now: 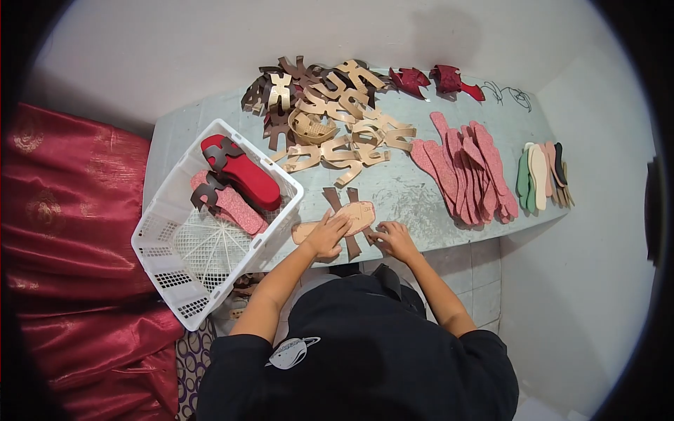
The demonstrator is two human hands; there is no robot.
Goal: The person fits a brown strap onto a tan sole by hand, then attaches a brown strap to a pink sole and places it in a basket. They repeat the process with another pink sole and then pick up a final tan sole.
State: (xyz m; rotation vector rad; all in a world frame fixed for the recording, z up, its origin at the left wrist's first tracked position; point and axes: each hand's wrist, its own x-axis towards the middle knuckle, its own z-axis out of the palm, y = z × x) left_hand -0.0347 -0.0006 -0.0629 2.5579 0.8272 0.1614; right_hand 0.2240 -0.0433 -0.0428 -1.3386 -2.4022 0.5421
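Observation:
A tan sole-shaped piece (360,216) lies near the table's front edge, on top of a brown strap piece (333,198) whose ends stick out above and below it. My left hand (327,235) rests flat on the sole with its fingers stretched out. At the sole's right side, my right hand (394,240) has its fingers bent by a brown strap end; whether they grip it is too small to tell.
A white basket (146,245) with red and pink footwear pieces stands at left. Behind lie tan and brown straps (323,105) and dark red pieces (409,82). Pink soles (467,172), coloured soles (537,175) and black cord (509,95) are at right. A red curtain (77,266) hangs far left.

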